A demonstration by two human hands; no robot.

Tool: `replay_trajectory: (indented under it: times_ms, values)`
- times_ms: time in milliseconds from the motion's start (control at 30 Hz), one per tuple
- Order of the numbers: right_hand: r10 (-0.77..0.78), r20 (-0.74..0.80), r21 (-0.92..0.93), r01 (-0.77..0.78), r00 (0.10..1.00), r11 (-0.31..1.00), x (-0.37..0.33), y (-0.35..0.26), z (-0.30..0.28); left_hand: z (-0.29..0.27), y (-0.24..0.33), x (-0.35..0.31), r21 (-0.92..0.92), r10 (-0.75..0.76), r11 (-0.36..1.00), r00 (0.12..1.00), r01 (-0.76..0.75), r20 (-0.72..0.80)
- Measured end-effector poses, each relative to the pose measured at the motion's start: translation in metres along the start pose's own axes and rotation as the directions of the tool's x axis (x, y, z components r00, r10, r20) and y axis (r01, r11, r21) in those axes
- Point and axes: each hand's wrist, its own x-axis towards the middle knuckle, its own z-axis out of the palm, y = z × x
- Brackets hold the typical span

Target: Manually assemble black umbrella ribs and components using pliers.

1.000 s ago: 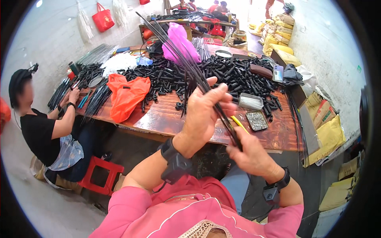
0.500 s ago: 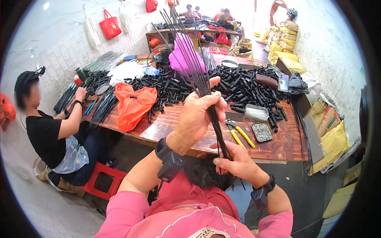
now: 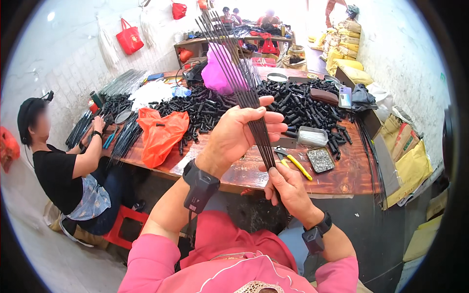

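A bundle of long, thin black rods (image 3: 261,140) slants across in front of me, its upper ends fanned out. My left hand (image 3: 229,132) holds the middle of the bundle loosely; the thumb lies over the rods and the fingers stretch out behind them. Lower down, my right hand (image 3: 292,191) is closed around the rods near their bottom ends, thumb on top. Beyond the hands, a heap of short black tubular parts (image 3: 293,105) covers much of the wooden table (image 3: 337,183). Yellow-handled pliers (image 3: 298,166) lie just past my right hand.
Beside the pliers stand a tin of small metal pieces (image 3: 321,160) and a clear box (image 3: 312,136). An orange bag (image 3: 161,132) and a purple bag (image 3: 220,71) lie on the table. A co-worker (image 3: 63,161) sits at left near a red stool (image 3: 124,227). More rods (image 3: 369,151) overhang the right edge.
The rods have spread into a flatter, more even fan. My left hand's fingers have straightened, and my right hand has moved slightly up along the bundle.
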Motion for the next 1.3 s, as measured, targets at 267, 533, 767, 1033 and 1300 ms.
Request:
replay_trajectory:
  times_ms: [267,533,767,1033,1300]
  values:
    - [-0.037,0.082,0.259,0.015,0.996,0.966,-0.004,0.010,-0.003,0.000,0.003,0.013,-0.023,0.045,0.999,0.996,-0.043,0.081]
    - [-0.061,0.139,0.354,0.008,0.988,0.935,-0.007,0.017,0.000,0.007,0.006,0.019,0.072,-0.002,0.997,0.985,-0.010,0.172]
    - [0.049,0.242,0.039,-0.060,0.969,0.997,0.000,0.016,-0.012,0.005,0.005,0.020,0.095,-0.113,0.991,0.968,0.094,0.224]
    - [-0.021,0.138,-0.193,0.048,0.990,0.980,-0.001,-0.001,-0.019,0.003,0.001,0.025,0.070,-0.132,0.990,0.964,0.119,0.231]
    - [-0.418,-0.357,-0.424,0.254,0.836,0.869,0.003,0.004,-0.009,0.004,-0.002,0.027,0.068,-0.098,0.994,0.971,0.085,0.216]
